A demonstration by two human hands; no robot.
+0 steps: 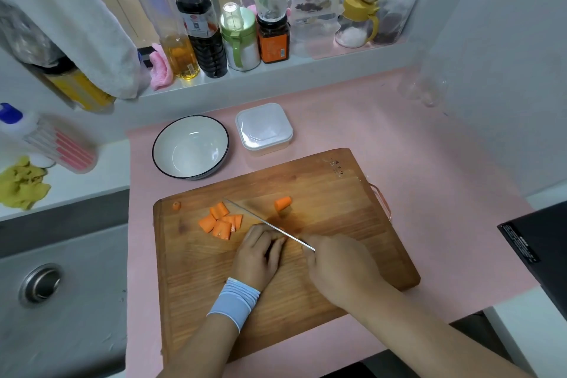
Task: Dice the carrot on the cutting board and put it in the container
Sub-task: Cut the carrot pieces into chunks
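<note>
A wooden cutting board (322, 193) lies on a pink mat. Several cut orange carrot pieces (220, 220) sit in a cluster at its left middle. One thicker carrot chunk (282, 203) lies apart to the right, and a tiny end piece (176, 205) sits near the far left corner. My right hand (340, 270) grips a knife (264, 221) whose blade runs diagonally across the board. My left hand (257, 252), fingers curled, holds a carrot piece against the blade; that piece is almost wholly hidden. A lidded white square container (264, 127) stands behind the board.
A white bowl with a dark rim (190, 147) stands left of the container. Bottles and jars line the ledge at the back (214, 37). A sink (55, 279) lies to the left, a black box (540, 242) at the right edge.
</note>
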